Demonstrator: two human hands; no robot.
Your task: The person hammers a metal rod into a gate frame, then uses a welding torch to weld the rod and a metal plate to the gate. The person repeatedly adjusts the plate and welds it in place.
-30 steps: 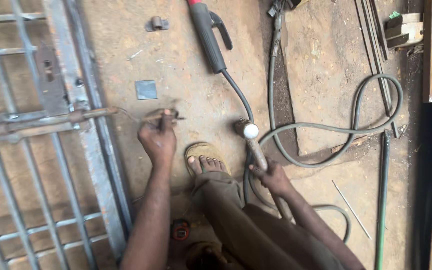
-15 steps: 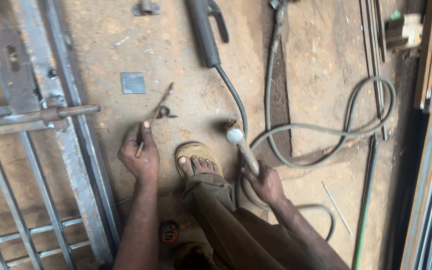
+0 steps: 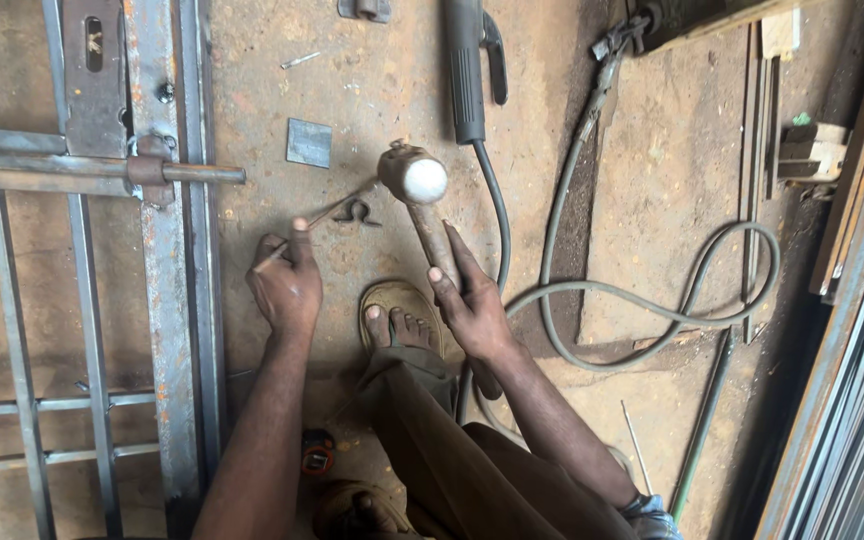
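My right hand [image 3: 467,300] grips the wooden handle of a hammer [image 3: 414,180], whose rounded steel head is raised above the dirt floor. My left hand [image 3: 287,280] pinches a thin metal rod [image 3: 327,212] that points at a small curved metal clip [image 3: 355,212] lying on the ground. The hammer head hovers just right of that clip. My sandalled foot [image 3: 402,320] rests between both hands.
A rusty steel gate frame [image 3: 167,260] with a sliding bolt [image 3: 102,172] lies at left. A small square plate [image 3: 309,142] sits nearby. An angle grinder [image 3: 467,65] and looping cable [image 3: 652,300] lie at centre right. Steel bars [image 3: 862,380] are stacked far right.
The hammer has swung up and forward from near my foot to above the clip. My left hand now holds the rod tip against the clip. The view has shifted nearer.
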